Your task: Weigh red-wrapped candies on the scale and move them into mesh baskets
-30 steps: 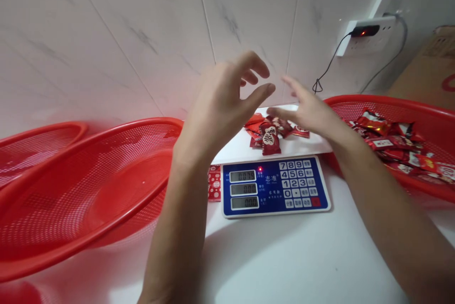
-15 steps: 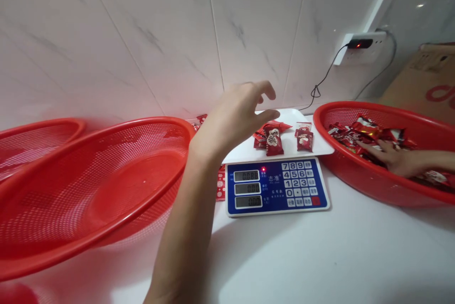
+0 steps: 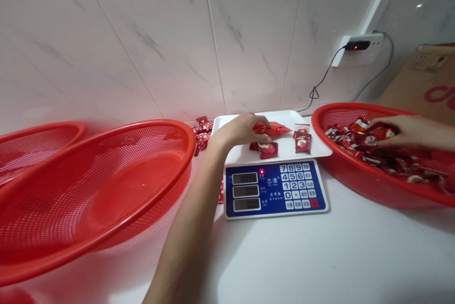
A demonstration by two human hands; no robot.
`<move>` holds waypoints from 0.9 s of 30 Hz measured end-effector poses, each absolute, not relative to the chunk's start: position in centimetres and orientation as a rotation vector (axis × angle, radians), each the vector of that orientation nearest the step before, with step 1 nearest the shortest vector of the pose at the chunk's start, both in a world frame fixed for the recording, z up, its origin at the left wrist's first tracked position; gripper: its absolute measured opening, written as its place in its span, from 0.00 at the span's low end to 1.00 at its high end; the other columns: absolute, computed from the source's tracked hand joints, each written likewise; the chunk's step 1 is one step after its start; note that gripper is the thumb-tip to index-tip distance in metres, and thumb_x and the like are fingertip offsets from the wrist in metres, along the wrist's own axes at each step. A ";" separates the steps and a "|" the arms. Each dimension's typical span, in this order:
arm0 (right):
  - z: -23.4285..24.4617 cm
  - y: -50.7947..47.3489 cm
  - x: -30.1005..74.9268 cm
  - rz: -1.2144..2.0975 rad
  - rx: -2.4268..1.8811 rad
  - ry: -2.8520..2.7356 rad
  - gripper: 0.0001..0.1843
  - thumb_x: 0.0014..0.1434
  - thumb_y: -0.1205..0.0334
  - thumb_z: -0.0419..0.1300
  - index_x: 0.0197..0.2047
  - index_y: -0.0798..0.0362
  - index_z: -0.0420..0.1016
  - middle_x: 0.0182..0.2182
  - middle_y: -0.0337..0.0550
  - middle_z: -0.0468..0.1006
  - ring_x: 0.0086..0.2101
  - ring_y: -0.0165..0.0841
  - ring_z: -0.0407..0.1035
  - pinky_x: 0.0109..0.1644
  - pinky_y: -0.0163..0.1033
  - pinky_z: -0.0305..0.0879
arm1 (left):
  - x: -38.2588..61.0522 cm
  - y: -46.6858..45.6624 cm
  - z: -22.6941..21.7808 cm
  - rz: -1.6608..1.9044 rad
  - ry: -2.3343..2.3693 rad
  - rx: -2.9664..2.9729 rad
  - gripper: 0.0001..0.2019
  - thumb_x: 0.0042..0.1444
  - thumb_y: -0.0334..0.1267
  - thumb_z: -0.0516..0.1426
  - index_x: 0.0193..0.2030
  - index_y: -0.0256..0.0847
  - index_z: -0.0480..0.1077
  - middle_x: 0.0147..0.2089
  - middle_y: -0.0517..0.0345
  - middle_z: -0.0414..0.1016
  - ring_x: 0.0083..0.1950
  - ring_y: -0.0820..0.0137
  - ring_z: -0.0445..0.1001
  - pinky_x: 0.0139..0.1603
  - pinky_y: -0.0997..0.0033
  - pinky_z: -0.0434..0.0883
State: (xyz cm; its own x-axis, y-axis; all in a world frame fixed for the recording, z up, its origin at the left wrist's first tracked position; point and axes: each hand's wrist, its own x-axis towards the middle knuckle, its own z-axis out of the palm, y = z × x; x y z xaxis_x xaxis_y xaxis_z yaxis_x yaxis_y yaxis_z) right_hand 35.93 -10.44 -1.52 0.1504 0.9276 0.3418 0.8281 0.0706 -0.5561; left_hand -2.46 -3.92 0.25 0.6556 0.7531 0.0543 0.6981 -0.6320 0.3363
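Nearer than the left hand (image 3: 243, 129) lay the scale's panel (image 3: 275, 189), probably turned for easy reading. That hand curled around red packets (image 3: 268, 150) on the tray (image 3: 286, 150); whether it gripped, I could not tell. The right hand (image 3: 407, 131) grasped wrapped packets (image 3: 386, 133) above its basket (image 3: 350, 171), which stood close, perhaps for short reach.

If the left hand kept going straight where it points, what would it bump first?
The left hand would probably bump the small shiny red packets just ahead on the flat white tray; depth is unclear.
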 end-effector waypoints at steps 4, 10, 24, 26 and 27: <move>3.2 -11.3 34.3 0.311 -2.173 -1.501 0.49 0.01 0.23 0.71 0.29 0.43 0.80 0.22 0.54 0.78 0.16 0.38 0.64 0.20 0.50 0.54 | -2.3 -4.6 0.6 0.310 1.305 2.620 0.16 0.63 0.40 0.62 0.57 0.43 0.76 0.57 0.49 0.79 0.55 0.57 0.77 0.53 0.64 0.74; 4.5 -12.3 32.1 0.177 -1.996 -1.650 0.55 0.03 0.15 0.62 0.31 0.46 0.80 0.29 0.53 0.82 0.23 0.37 0.70 0.24 0.48 0.60 | 2.6 -8.3 0.4 0.370 1.144 2.817 0.18 0.72 0.46 0.55 0.65 0.48 0.72 0.78 0.53 0.56 0.77 0.46 0.53 0.73 0.38 0.58; 7.1 -13.5 23.0 0.241 -1.572 -1.516 0.23 0.50 0.72 0.74 0.49 0.50 0.80 0.30 0.36 0.80 0.25 0.27 0.72 0.23 0.32 0.66 | -0.5 -7.0 1.9 0.627 1.051 2.590 0.20 0.71 0.46 0.57 0.66 0.45 0.70 0.74 0.48 0.64 0.74 0.53 0.62 0.74 0.48 0.61; 6.7 -12.9 20.3 0.320 -1.378 -1.500 0.25 0.49 0.75 0.73 0.49 0.51 0.79 0.32 0.37 0.80 0.28 0.29 0.75 0.24 0.32 0.66 | -1.2 -7.1 2.4 0.842 0.907 2.422 0.23 0.68 0.44 0.60 0.68 0.44 0.67 0.71 0.49 0.68 0.69 0.57 0.69 0.68 0.60 0.69; 6.3 -12.4 19.1 0.360 -1.286 -1.502 0.25 0.48 0.76 0.72 0.49 0.51 0.78 0.33 0.37 0.81 0.30 0.30 0.75 0.25 0.32 0.68 | -1.5 -7.1 2.6 0.898 0.838 2.335 0.23 0.68 0.43 0.61 0.67 0.44 0.67 0.70 0.49 0.69 0.67 0.58 0.71 0.64 0.63 0.72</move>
